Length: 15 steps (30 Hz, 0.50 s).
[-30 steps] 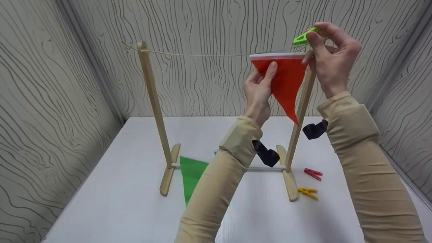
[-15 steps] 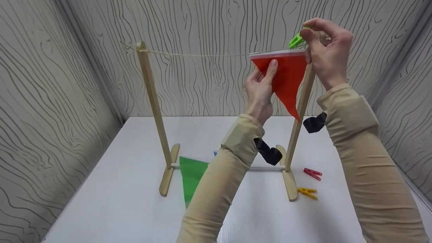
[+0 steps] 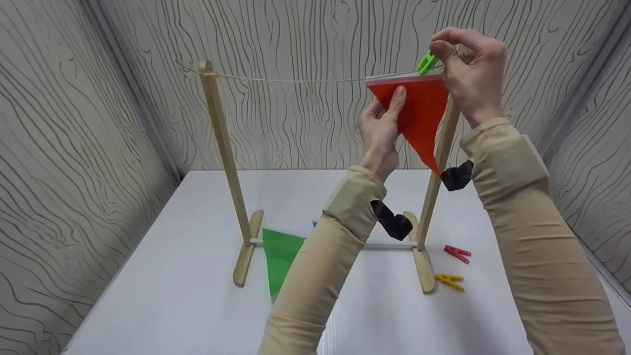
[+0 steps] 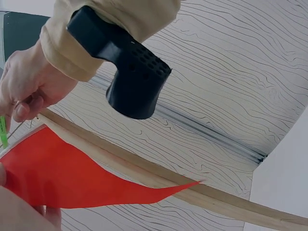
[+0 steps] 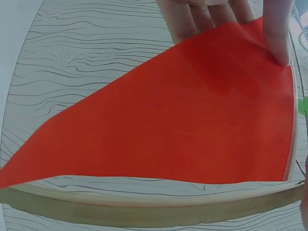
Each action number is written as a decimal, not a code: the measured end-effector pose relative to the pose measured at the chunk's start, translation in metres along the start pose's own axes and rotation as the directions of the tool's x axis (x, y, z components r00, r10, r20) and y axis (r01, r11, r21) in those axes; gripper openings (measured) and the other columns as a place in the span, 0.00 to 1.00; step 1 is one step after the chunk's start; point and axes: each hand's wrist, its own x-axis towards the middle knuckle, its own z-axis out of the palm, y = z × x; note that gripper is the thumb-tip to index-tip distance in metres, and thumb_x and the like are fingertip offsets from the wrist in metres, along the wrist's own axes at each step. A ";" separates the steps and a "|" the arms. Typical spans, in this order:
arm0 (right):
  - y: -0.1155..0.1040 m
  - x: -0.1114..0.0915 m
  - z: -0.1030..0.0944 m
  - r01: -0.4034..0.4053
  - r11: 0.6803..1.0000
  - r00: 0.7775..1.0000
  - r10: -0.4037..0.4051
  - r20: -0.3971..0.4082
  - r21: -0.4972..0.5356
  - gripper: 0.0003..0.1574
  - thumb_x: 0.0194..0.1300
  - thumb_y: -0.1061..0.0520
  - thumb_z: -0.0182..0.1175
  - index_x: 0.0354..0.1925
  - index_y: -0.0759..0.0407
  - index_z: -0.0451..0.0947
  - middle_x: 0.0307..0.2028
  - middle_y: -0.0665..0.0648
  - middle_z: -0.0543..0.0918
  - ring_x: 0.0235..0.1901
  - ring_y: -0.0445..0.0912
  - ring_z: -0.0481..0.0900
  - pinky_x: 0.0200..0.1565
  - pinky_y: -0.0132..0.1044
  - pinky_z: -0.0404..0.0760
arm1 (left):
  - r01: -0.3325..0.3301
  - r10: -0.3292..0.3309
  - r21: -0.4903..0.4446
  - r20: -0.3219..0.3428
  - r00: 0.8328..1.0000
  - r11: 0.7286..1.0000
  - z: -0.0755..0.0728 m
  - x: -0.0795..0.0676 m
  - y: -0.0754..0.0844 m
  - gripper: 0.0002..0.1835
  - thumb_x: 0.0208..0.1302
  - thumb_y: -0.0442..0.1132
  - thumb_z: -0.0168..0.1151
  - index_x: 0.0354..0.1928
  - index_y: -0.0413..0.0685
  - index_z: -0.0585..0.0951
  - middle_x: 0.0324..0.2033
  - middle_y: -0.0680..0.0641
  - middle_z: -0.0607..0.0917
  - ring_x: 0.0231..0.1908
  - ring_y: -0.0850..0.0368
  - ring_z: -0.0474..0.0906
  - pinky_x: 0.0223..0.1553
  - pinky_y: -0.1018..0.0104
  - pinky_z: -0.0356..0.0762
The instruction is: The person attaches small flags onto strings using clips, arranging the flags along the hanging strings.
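Observation:
My left hand (image 3: 379,128) pinches a red triangular pennant (image 3: 419,113), thumb on the front and fingers behind. The pennant's white top edge lies along the string (image 3: 291,80), and its point hangs down at the right post. Above the pennant's right part, my right hand (image 3: 475,74) pinches a green clothespin (image 3: 428,62) between thumb and forefinger. The clothespin's tip is at the white edge; whether it grips the cloth cannot be told. In the right wrist view the pennant (image 5: 192,115) spreads wide, with left fingers (image 5: 276,33) over its upper corner.
A wooden stand with a left post (image 3: 224,148) and right post (image 3: 434,192) carries the string. A green pennant (image 3: 281,256) lies on the white table (image 3: 162,276), partly behind the left sleeve. A red clothespin (image 3: 457,253) and a yellow clothespin (image 3: 449,281) lie at right.
My right hand has moved left, and the green clothespin has tilted downward and come to the pennant's top edge. The left hand has barely moved.

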 end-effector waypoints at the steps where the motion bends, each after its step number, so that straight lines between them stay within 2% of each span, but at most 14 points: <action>1: 0.000 0.000 0.001 0.003 1.000 1.000 -0.003 0.005 -0.014 0.13 0.64 0.52 0.66 0.39 0.61 0.88 0.33 0.31 0.81 0.27 0.32 0.77 0.36 0.22 0.78 | 0.000 0.000 0.005 0.000 1.000 1.000 0.000 0.000 0.000 0.16 0.68 0.42 0.66 0.55 0.47 0.83 0.46 0.49 0.87 0.45 0.57 0.85 0.58 0.56 0.83; 8: -0.001 -0.001 0.005 0.011 1.000 0.998 -0.010 0.066 -0.015 0.15 0.66 0.55 0.65 0.42 0.67 0.87 0.32 0.28 0.80 0.36 0.30 0.81 0.40 0.21 0.81 | -0.008 0.008 0.025 -0.013 1.000 1.000 0.001 0.000 0.001 0.17 0.68 0.42 0.66 0.56 0.46 0.83 0.45 0.48 0.86 0.46 0.55 0.85 0.59 0.51 0.82; 15: -0.003 -0.001 0.006 -0.016 1.000 0.995 0.018 0.094 -0.016 0.16 0.65 0.55 0.66 0.40 0.68 0.87 0.31 0.30 0.80 0.36 0.32 0.79 0.39 0.22 0.79 | -0.001 0.002 0.052 -0.022 1.000 0.999 0.001 -0.001 0.001 0.17 0.69 0.43 0.66 0.57 0.48 0.83 0.45 0.47 0.86 0.48 0.52 0.85 0.60 0.49 0.81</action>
